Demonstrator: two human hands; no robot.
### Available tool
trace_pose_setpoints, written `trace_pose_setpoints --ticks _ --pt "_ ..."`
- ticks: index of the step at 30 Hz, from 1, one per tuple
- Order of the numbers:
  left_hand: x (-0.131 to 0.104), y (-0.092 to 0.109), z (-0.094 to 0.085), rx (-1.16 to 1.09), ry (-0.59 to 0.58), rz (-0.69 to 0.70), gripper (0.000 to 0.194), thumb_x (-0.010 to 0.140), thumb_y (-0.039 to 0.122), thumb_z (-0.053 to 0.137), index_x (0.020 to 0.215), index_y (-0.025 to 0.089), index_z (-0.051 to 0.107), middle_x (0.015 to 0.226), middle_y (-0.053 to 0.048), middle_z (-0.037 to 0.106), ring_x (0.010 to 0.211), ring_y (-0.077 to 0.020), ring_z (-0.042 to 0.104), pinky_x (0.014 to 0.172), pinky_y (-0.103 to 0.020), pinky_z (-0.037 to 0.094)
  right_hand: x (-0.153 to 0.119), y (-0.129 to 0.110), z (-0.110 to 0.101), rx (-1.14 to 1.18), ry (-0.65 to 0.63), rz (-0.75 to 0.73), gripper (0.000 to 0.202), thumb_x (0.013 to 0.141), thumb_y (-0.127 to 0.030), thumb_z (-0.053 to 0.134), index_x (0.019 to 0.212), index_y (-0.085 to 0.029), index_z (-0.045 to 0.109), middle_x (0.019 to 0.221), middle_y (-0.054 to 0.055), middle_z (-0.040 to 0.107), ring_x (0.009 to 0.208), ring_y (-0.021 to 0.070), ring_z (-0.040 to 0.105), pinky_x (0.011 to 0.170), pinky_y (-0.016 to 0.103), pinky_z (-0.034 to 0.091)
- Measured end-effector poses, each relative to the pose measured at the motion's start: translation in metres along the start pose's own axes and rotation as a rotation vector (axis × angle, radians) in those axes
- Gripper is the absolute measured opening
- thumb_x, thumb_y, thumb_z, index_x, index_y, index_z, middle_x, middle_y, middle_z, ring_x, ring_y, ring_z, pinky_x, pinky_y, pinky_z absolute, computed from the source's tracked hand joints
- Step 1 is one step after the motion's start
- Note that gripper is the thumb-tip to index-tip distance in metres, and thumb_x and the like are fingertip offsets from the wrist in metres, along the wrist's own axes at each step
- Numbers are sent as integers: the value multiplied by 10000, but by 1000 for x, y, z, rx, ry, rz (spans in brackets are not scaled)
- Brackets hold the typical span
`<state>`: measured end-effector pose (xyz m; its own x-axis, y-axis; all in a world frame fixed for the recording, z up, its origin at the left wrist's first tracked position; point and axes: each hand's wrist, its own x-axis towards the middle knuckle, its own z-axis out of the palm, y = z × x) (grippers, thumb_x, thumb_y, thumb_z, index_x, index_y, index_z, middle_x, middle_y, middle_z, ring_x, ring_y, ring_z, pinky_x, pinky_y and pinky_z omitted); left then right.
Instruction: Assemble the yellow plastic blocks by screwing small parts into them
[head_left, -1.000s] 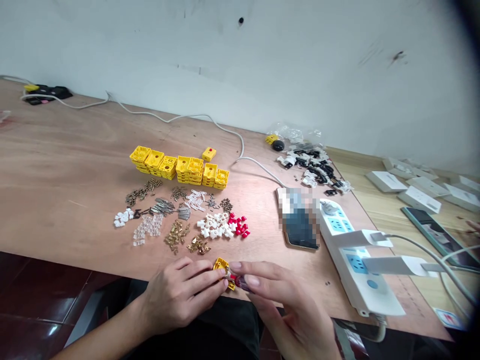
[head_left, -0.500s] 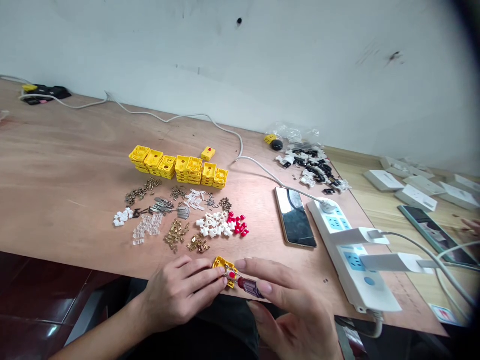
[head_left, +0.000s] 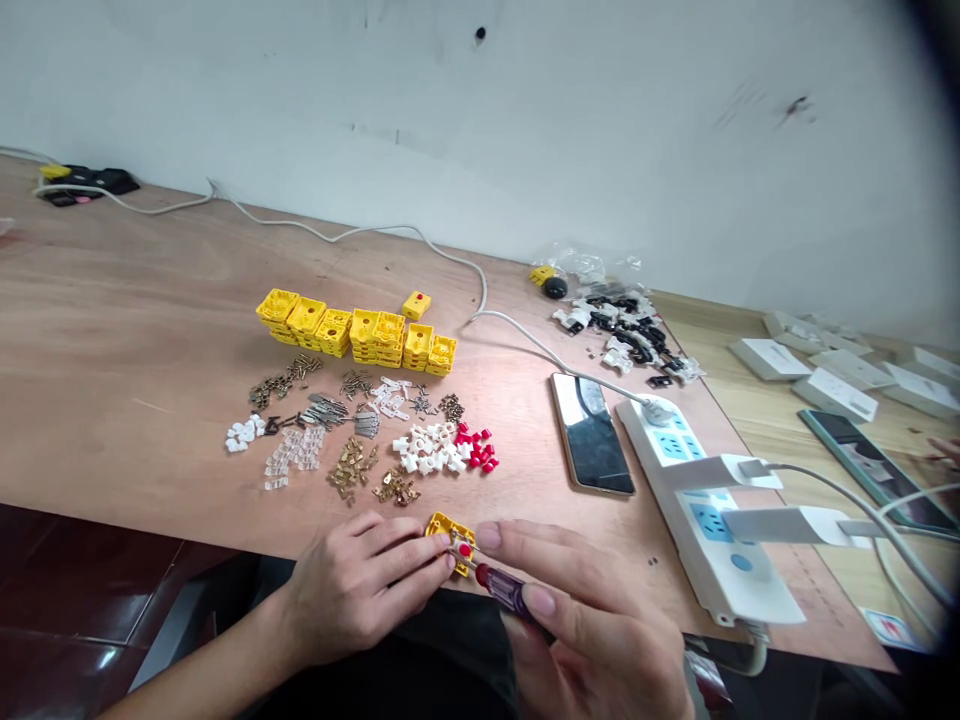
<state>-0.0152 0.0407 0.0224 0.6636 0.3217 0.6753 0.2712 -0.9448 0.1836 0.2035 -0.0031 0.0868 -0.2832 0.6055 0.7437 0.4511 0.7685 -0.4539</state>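
Observation:
Near the table's front edge lies a yellow plastic housing (head_left: 441,524), its inside facing up, with a white and red part (head_left: 463,549) in it. My left hand (head_left: 367,580) is closed on the housing's left side, fingertips pressed near the part. A screwdriver (head_left: 501,588) with a purple and red handle is gripped between the thumb and fingers of my right hand (head_left: 600,610). Its shaft points left into the housing; the tip is hidden by my left fingers. Beyond the hands are brass pieces (head_left: 396,487), white plastic parts (head_left: 427,449) and red caps (head_left: 480,448).
Stacked yellow housings (head_left: 375,340) stand in a row behind piles of screws (head_left: 304,368) and clear parts (head_left: 294,455). To the right are a phone (head_left: 592,435) and a power strip (head_left: 720,560) with chargers. Black and white parts (head_left: 634,330) lie at the back right.
The screwdriver's handle has shifted slightly right and down with my right hand, and more of the red part shows. My left hand stays in place on the housing.

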Motion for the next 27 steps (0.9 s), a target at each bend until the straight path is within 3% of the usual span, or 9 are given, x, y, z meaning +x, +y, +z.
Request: trace_pose_setpoints --ticks 3,8,12,17,23,27 --pt "0 0 0 9 1 3 202 1049 159 520 1074 134 719 1046 -45 790 965 -197 707 705 -303 510 3 -1 1 25 -21 28 472 929 -28 576 1364 -206 535 1048 80 801 958 160 789 825 313 682" --pt "0 -1 -1 33 -15 13 219 1052 170 513 1105 140 724 1083 -58 788 977 -193 702 703 -298 526 0 0 5 40 104 57 331 901 -69 693 1182 -231 626 882 23 762 769 152 766 712 298 681" --pt "0 0 0 22 -10 2 214 1048 170 522 1102 137 727 1095 -51 788 962 -197 702 704 -309 533 0 -1 3 61 102 39 212 962 -176 615 1173 -195 620 929 84 756 830 196 767 705 355 685" --pt "1 0 0 12 -4 0 224 1055 162 507 1078 136 728 1089 -29 792 944 -202 707 703 -319 523 4 -2 -2 60 -10 77 451 861 13 582 1242 -227 566 1038 77 780 881 170 784 758 317 681" --pt "0 0 0 14 -8 5 233 1062 164 499 1099 136 728 1124 -30 787 965 -201 703 703 -317 512 -4 3 -1 25 91 88 275 884 -47 684 1071 -236 614 881 12 712 768 146 746 716 295 673" --pt "-1 0 1 10 -25 -1 212 1047 158 525 1119 131 723 1131 -36 784 963 -204 701 715 -320 512 -8 4 -1 97 46 100 253 928 -95 602 1152 -212 590 999 71 717 875 185 746 729 346 669"
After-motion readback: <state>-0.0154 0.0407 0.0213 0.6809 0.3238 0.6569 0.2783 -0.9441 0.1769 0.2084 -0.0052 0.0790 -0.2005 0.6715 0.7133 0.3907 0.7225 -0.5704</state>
